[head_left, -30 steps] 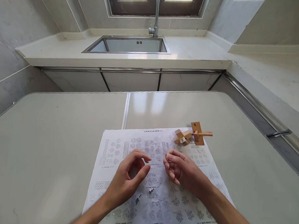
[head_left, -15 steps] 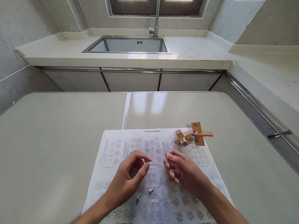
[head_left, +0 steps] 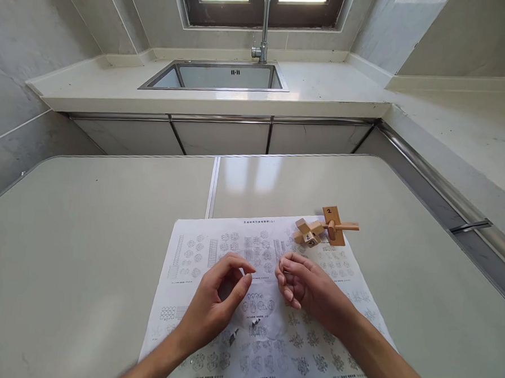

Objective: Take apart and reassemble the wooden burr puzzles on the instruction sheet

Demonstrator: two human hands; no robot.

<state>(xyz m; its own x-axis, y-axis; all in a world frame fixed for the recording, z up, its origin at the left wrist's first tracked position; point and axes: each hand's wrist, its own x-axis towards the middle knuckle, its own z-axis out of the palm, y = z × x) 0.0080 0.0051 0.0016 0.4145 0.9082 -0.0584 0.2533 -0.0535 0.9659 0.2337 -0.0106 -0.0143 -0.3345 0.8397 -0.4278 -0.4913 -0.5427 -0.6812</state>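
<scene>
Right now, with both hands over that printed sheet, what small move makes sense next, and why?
I'd probably ease the right hand forward to the clustered wooden blocks: they sit near the printed sheet's far right corner, closer to it than to the left hand, and both hands look empty.

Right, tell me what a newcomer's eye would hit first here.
Likely the left hand and right hand, curled over the sheet at bottom centre. Then the wooden blocks and the plate marked 2, at the sheet's far right corner. Behind, the sink sits below the window.
</scene>
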